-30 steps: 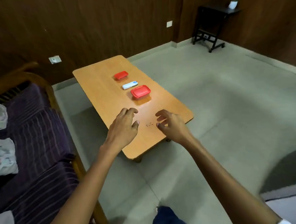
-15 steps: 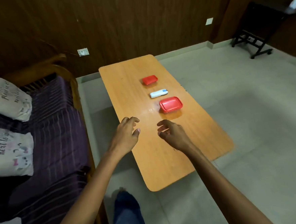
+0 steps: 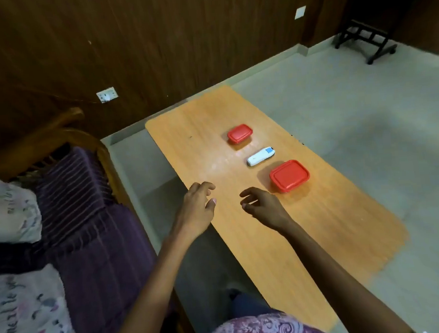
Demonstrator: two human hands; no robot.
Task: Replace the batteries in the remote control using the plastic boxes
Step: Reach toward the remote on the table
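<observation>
In the head view, the remote control (image 3: 261, 156) is seen lying flat on the wooden bench (image 3: 321, 224), beyond both hands and apart from them. It is placed between two plastic boxes: the smaller box (image 3: 239, 133) is set farther off, and the larger box (image 3: 289, 175) is set nearer, just beyond and to the right of the right hand (image 3: 264, 207). Neither box is touched by the remote control, though a narrow gap is left on each side.

The remote control is shown as a slim white bar with rounded ends and a small blue patch near its far right end. Its buttons cannot be made out. Its long axis is laid across the bench, slanting from near left to far right, with the blue end pointed right and slightly away.

Both boxes are closed with red lids, and their contents are hidden.

The left hand (image 3: 199, 206) is held over the left edge of the bench, its fingers (image 3: 206, 187) loosely curled and spread, with nothing gripped. The right hand is held above the bench surface, its fingers (image 3: 250, 191) likewise curled apart and empty. The two hands are kept near each other, thumbs turned inward.

A purple striped sofa (image 3: 92, 227) with printed cushions (image 3: 11, 209) is seen just left of the bench.
</observation>
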